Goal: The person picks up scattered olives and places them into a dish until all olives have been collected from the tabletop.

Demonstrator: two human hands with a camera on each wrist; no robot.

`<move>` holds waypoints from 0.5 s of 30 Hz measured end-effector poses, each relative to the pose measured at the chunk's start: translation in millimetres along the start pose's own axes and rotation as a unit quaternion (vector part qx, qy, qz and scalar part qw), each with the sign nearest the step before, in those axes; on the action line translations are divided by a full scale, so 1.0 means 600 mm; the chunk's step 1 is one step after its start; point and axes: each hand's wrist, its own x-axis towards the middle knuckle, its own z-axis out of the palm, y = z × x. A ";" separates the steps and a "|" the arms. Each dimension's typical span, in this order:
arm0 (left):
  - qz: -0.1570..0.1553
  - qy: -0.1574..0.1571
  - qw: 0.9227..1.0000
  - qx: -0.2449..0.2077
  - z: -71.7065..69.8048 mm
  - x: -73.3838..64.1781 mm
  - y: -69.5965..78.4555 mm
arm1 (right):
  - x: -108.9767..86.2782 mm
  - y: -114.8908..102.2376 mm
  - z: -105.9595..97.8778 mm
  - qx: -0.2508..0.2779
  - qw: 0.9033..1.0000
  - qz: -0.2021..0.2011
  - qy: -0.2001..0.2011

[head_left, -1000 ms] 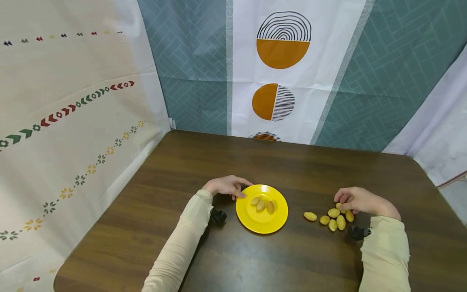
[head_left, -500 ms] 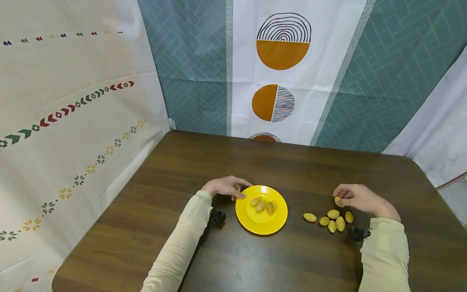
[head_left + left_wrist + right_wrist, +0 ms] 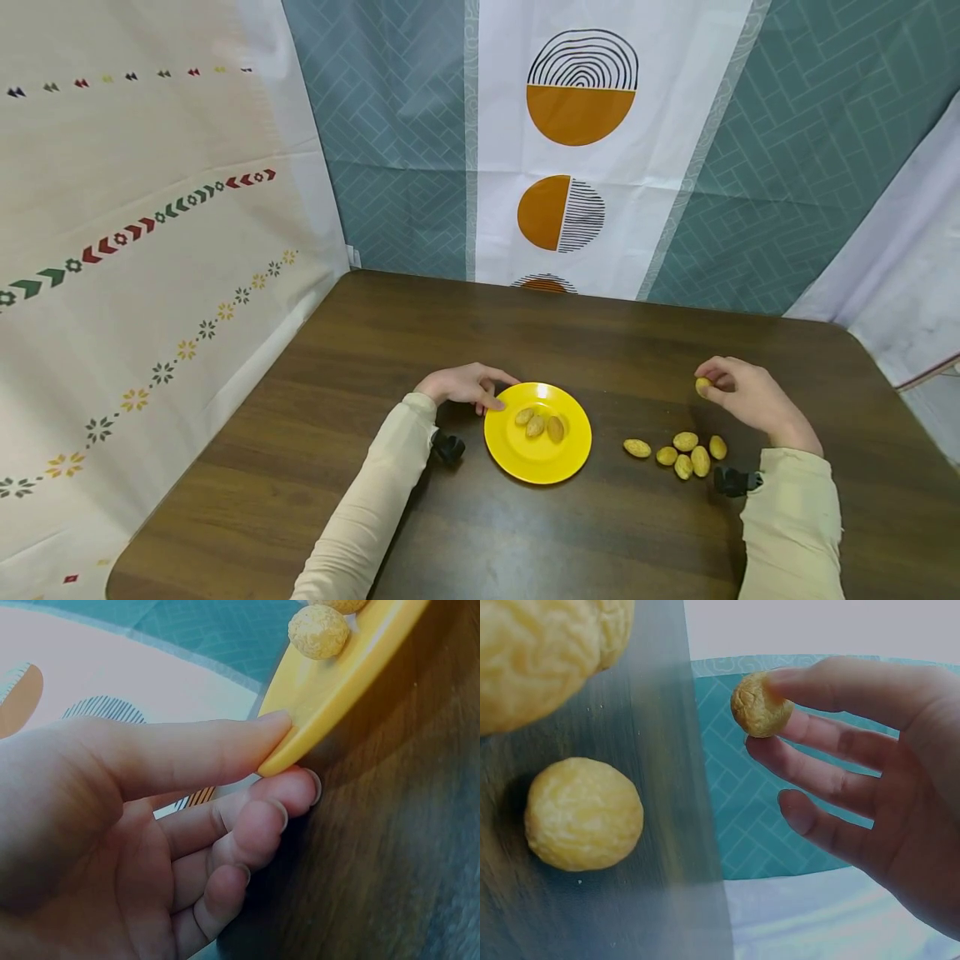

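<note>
My left hand [image 3: 468, 385] pinches the rim of a yellow plate [image 3: 536, 468], thumb on top and fingers underneath. In the left wrist view the plate [image 3: 360, 679] looks tilted by the camera angle. Three small oval yellow wrinkled fruits [image 3: 535, 426] lie on it. My right hand [image 3: 753, 396] holds one more such fruit [image 3: 702, 387] between thumb and fingertips, raised over the table. The right wrist view has this fruit [image 3: 757, 706] at the thumb tip, the little finger apart from it. Several similar fruits [image 3: 701, 461] lie loosely grouped on the table, nearer than the right hand.
A single fruit [image 3: 637, 447] lies between the plate and the group. The dark wood table [image 3: 480, 542] ends at a patterned curtain [image 3: 405, 167] at the back and a light cloth [image 3: 150, 308] on the left.
My right hand has lifted one fruit from the group and carried it up and away toward the back of the table. The left hand and plate stay where they were.
</note>
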 end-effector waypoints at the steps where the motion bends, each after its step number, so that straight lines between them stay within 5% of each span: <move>1: 0.000 0.000 1.000 0.001 0.000 0.000 -0.001 | 0.000 0.000 0.001 0.001 1.000 -0.002 0.001; 15: 0.001 -0.002 1.000 0.011 -0.002 0.001 0.002 | 0.011 -0.013 0.005 0.002 1.000 -0.010 0.005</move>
